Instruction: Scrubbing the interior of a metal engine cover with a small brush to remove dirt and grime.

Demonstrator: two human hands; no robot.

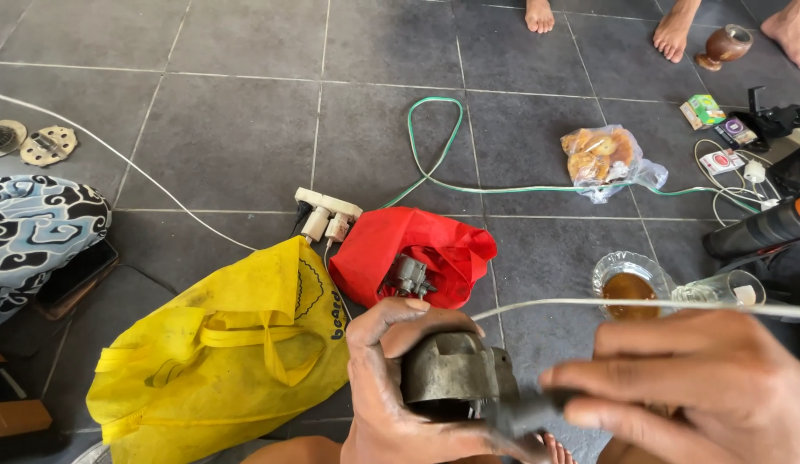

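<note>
The left hand is gripping a grey metal housing, the fingers wrapping fully around its left side and the thumb lying across its top. The right hand is closing around a dark tool handle, whose end is meeting the lower right edge of the housing; the fingers are curling over the handle, and the tip of the tool is too blurred to identify. Both hands are holding these parts low in the view, above a grey tiled floor.

A thin white cable is running level from just above the housing toward the right edge, passing over the right hand.

Just beyond the left hand, a red cloth bag is lying open on the floor, with a small grey metal part sitting in its mouth. A yellow bag is lying beside it, to the left. A white multi-socket adapter is resting behind the two bags. A green cable is looping across the tiles farther back.

To the right, a glass saucer with brown liquid is standing near a clear glass. A clear plastic bag of pastries is lying farther back. Bare feet of other people are showing at the top edge.
</note>
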